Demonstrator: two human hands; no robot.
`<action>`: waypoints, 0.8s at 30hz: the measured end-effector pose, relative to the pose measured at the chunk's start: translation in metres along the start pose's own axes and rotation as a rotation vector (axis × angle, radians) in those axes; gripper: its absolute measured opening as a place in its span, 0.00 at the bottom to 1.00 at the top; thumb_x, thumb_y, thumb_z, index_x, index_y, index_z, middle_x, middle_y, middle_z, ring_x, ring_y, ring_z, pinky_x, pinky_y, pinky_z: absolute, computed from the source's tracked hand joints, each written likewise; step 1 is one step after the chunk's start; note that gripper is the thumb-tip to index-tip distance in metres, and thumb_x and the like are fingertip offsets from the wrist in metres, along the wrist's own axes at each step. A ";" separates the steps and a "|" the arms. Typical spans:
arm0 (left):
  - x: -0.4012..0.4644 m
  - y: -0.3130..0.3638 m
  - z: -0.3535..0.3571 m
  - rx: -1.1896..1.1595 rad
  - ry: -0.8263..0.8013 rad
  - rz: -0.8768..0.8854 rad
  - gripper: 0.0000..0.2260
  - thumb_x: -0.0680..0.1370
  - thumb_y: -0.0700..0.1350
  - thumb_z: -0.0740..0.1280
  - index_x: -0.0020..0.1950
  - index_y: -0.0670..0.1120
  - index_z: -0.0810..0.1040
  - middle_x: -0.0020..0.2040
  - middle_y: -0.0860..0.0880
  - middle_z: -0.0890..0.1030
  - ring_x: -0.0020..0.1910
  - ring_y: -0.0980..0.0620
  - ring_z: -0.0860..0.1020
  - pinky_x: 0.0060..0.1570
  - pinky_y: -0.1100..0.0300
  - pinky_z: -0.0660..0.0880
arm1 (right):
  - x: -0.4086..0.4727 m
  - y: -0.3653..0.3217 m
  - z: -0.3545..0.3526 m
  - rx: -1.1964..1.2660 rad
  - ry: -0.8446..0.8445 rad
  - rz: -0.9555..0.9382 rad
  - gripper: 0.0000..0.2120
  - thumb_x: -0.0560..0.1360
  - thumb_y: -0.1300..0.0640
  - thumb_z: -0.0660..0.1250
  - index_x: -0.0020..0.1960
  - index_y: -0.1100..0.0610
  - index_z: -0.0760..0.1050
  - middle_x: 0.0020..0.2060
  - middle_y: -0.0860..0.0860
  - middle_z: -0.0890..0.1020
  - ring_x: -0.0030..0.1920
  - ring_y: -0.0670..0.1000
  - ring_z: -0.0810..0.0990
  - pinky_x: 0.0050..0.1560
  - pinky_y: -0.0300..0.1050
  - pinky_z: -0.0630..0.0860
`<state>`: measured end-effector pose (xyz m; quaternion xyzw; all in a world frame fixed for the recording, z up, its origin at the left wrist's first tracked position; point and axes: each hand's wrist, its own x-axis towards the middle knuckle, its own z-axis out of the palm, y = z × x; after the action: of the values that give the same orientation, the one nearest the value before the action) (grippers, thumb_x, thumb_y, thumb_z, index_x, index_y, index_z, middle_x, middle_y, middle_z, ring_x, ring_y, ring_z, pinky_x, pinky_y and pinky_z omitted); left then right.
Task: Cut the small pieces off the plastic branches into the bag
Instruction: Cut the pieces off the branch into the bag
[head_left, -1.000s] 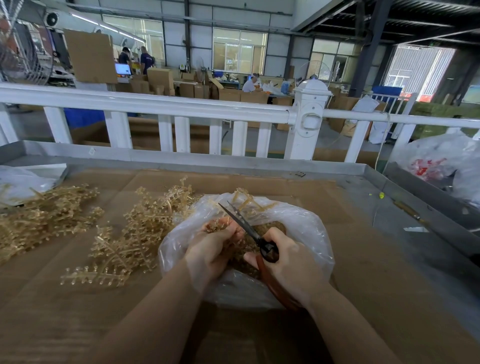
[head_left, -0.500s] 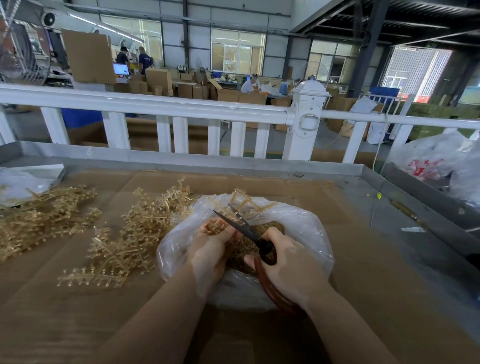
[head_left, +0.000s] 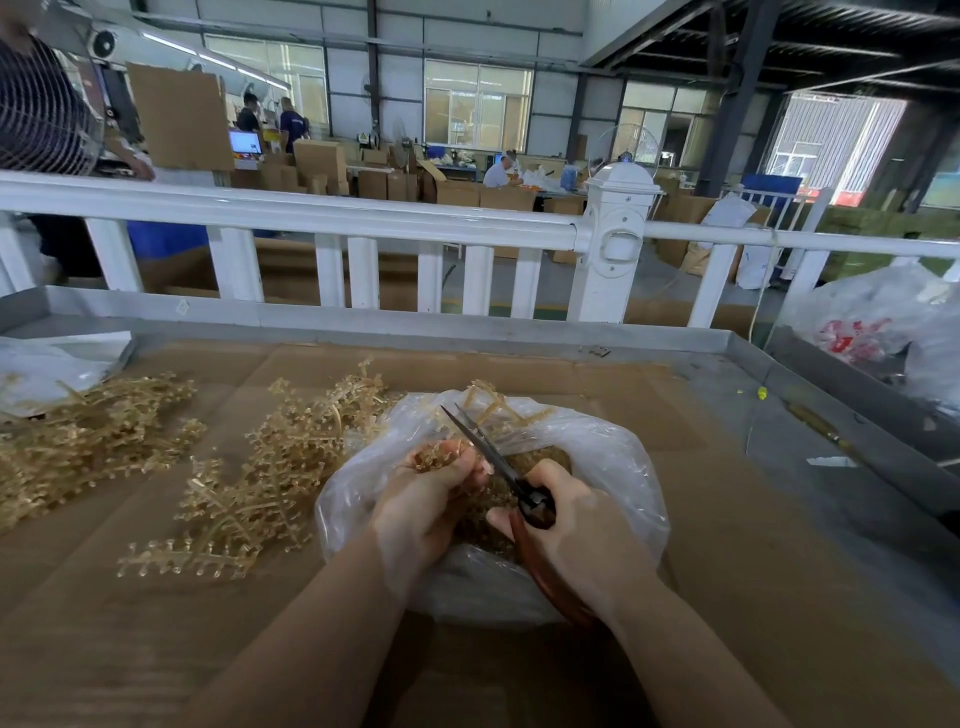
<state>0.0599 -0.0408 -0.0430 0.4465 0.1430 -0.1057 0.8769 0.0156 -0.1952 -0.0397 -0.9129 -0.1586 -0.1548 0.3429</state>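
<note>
Both hands over the open mouth of a clear bag (head_left: 618, 457) on a cardboard-covered table (head_left: 753, 571).

Left hand (head_left: 426, 499): fingers curled together, clamped on a small gold branch (head_left: 434, 453) held above the bag's opening; its tips poke out past the knuckles, right beside the blades. Wrist partly behind the bag's near-left rim.

Right hand (head_left: 582, 525): closed around the handles of the scissors (head_left: 493, 457), fingers wrapped tight through the reddish-brown loops. Blades dark, slightly parted, pointing up and left, crossing just right of the held branch. Cannot tell whether steel touches plastic.

Inside the bag: a heap of cut pieces (head_left: 540, 457), gold-brown, filling the bottom between the 2 hands; a few longer stems (head_left: 493, 402) sticking up at the far rim.

Left of the bag, touching its side: a pile of uncut branches (head_left: 270, 467) spread on the cardboard. Further left, well apart: a 2nd pile (head_left: 88, 436), next to another clear bag (head_left: 47, 369) at the table's edge.

Behind the table: white railing (head_left: 363, 218). At far right: a bulging bag with red print (head_left: 872, 322).
</note>
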 end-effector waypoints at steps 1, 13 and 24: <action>0.001 0.000 0.000 -0.001 0.009 -0.005 0.10 0.73 0.33 0.68 0.54 0.37 0.76 0.34 0.44 0.82 0.31 0.51 0.82 0.29 0.59 0.79 | 0.000 0.001 0.000 -0.009 -0.001 -0.003 0.12 0.71 0.42 0.70 0.43 0.41 0.67 0.33 0.37 0.75 0.40 0.29 0.75 0.39 0.23 0.68; -0.003 0.001 -0.001 -0.034 -0.081 0.005 0.17 0.73 0.36 0.65 0.61 0.37 0.76 0.53 0.40 0.82 0.49 0.44 0.82 0.45 0.53 0.76 | -0.001 0.006 0.005 -0.112 0.037 0.029 0.13 0.71 0.39 0.68 0.43 0.41 0.65 0.31 0.36 0.71 0.31 0.32 0.71 0.37 0.21 0.67; -0.004 0.001 0.001 0.020 0.029 -0.044 0.15 0.75 0.37 0.68 0.61 0.37 0.77 0.54 0.37 0.82 0.53 0.40 0.82 0.50 0.47 0.78 | -0.008 0.000 0.008 -0.220 0.079 0.005 0.16 0.73 0.35 0.63 0.49 0.46 0.68 0.39 0.42 0.77 0.37 0.39 0.72 0.34 0.25 0.68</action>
<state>0.0567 -0.0408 -0.0403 0.4534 0.1643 -0.1201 0.8677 0.0097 -0.1913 -0.0487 -0.9385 -0.1250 -0.2060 0.2471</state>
